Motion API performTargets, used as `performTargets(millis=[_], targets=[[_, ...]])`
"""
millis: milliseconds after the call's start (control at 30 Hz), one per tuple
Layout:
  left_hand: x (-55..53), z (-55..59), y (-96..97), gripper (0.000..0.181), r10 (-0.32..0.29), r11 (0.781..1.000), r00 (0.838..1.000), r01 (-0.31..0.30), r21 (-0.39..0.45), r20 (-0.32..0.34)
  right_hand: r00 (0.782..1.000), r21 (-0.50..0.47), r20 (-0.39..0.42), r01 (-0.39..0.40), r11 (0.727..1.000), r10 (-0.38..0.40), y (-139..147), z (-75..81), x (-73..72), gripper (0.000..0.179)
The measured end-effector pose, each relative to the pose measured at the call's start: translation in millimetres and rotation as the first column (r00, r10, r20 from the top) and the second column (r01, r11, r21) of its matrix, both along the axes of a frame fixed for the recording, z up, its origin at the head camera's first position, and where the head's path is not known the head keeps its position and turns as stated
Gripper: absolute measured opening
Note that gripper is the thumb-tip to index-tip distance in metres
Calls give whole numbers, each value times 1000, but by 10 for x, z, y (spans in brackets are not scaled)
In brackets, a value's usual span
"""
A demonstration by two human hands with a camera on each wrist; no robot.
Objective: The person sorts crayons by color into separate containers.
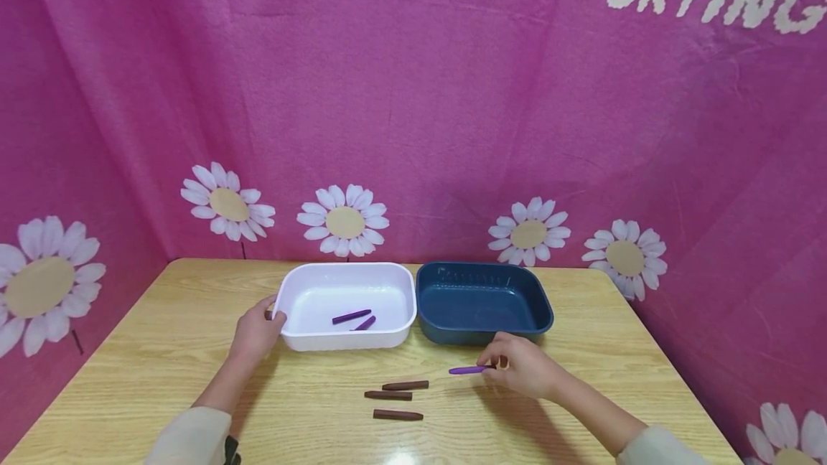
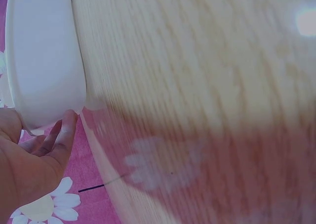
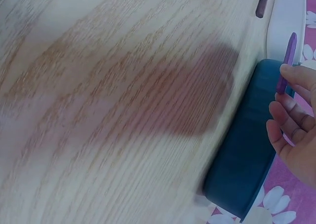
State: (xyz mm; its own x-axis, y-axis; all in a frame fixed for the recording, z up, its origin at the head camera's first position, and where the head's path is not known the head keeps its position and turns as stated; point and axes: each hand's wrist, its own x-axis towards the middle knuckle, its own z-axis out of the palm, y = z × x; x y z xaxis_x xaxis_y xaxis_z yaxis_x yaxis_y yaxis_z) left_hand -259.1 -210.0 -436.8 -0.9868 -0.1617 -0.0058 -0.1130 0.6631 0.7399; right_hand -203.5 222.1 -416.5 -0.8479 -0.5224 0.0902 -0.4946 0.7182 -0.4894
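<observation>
Pinched between thumb and fingers of my right hand [image 1: 522, 367] is a purple crayon [image 1: 462, 370], held just in front of the dark blue tub [image 1: 452, 335]. In the right wrist view the crayon [image 3: 290, 54] points toward the white tub. My left hand [image 1: 254, 332] grips the left end of the white tub [image 1: 349, 341], thumb at the rim and fingers against the outer wall. Inside that tub lie two purple crayons, one longer [image 1: 352, 316] and one partly hidden by the front rim [image 1: 366, 323]. Three brown crayons [image 1: 388, 395] lie on the table before the tubs.
Both tubs stand side by side near the back edge of the wooden table [image 1: 310, 407]. Behind and beside it hangs a pink cloth [image 1: 400, 113] with printed daisies and lettering. Bright glare shows at the table's front.
</observation>
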Motion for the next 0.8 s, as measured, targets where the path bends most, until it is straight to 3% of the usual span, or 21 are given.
performTargets(millis=[367,800], targets=[[-9,-14,-6,52,4,1000,1000,-4,-22,-17,1000,12,15,17,1000,-17,-46,20,-32,11],[-18,-14,-6,52,3,1000,1000,-3,-31,-21,999,1,-46,-28,1000,28,-124,74,-83,10]])
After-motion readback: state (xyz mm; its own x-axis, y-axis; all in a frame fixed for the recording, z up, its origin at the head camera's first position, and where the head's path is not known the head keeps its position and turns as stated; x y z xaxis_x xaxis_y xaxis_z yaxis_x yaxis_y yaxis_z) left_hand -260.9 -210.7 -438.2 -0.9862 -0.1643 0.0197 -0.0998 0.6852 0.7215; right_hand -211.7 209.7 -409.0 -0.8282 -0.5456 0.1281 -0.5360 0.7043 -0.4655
